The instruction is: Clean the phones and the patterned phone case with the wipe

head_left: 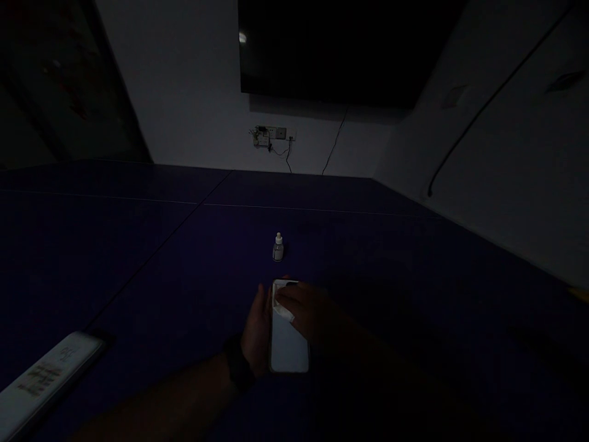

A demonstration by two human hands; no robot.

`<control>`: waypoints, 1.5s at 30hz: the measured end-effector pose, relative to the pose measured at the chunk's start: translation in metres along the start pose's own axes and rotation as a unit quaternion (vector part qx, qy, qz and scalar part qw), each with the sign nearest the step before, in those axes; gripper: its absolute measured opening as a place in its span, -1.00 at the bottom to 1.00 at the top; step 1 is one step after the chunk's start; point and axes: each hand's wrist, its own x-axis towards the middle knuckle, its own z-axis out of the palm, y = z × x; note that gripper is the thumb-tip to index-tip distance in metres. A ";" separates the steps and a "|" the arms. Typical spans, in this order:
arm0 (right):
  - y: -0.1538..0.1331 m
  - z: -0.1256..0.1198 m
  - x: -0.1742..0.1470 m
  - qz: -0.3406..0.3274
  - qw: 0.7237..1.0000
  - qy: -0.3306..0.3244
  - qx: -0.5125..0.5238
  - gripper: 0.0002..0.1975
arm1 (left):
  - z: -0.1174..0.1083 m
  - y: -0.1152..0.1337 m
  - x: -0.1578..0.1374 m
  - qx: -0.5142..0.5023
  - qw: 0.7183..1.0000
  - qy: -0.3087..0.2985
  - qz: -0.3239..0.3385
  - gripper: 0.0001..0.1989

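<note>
A smartphone (289,347) with a pale, reflecting screen lies in my left hand (257,331), which grips it along its left edge. A dark band circles my left wrist. Over the upper part of the screen, my right hand (306,310) presses a white cloth or tissue (283,312) against the glass with its fingers. The far ends of the cloth are partly hidden under those fingers. Beyond the phone, a small bottle (278,250) with a white cap and a label stands upright on the dark blue-purple surface (221,264).
At the lower left lies a long white box-like object (55,374) with dark marks. A wall socket strip (276,133) with loose cables sits on the back wall. Above it hangs a large dark screen (331,55). Lighting is very dim.
</note>
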 end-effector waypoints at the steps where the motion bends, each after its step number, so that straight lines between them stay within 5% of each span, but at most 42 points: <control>1: -0.001 0.000 0.001 -0.005 1.000 0.007 0.003 -0.63 | 0.000 0.000 0.001 0.007 1.000 0.005 0.005 -0.41; 7: -0.007 0.000 0.004 0.010 0.998 0.053 0.030 -0.66 | -0.005 0.021 0.005 0.082 0.996 0.030 0.031 -0.67; 13: -0.027 0.009 0.002 -0.009 0.998 0.002 0.058 -0.66 | -0.022 0.049 -0.021 0.189 0.979 0.048 0.055 -0.69; 20: -0.039 0.022 0.005 -0.038 0.998 -0.040 0.009 -0.91 | -0.024 0.064 -0.051 0.355 0.930 0.024 0.090 -0.77; 22: -0.037 0.024 0.004 -0.050 0.997 -0.060 0.001 -0.93 | -0.020 0.072 -0.051 0.396 0.913 0.017 0.099 -0.61; 25: -0.033 0.027 0.001 -0.056 0.996 -0.073 0.010 -0.92 | -0.021 0.085 -0.054 0.463 0.880 -0.009 0.100 -0.06; 27: -0.031 0.027 0.000 -0.045 0.996 -0.072 0.017 -0.91 | -0.026 0.090 -0.058 0.563 0.817 -0.078 0.100 0.18; 30: -0.028 0.028 0.000 -0.031 0.998 -0.052 0.018 -0.86 | -0.038 0.088 -0.065 0.571 0.803 -0.125 0.119 0.26; 34: -0.020 0.029 -0.002 -0.038 0.998 -0.039 0.033 -0.80 | -0.047 0.073 -0.070 0.570 0.798 -0.092 0.175 0.27; 37: -0.014 0.032 -0.008 -0.029 0.998 -0.036 0.046 -0.78 | -0.046 0.061 -0.064 0.679 0.712 -0.076 0.162 0.35; 41: -0.007 0.033 -0.010 -0.032 0.997 -0.045 0.050 -0.75 | -0.034 0.051 -0.049 0.834 0.537 -0.078 0.103 0.54; 45: -0.003 0.028 -0.004 -0.021 0.996 -0.079 0.043 -0.79 | -0.024 0.049 -0.040 0.887 0.443 -0.100 0.087 0.53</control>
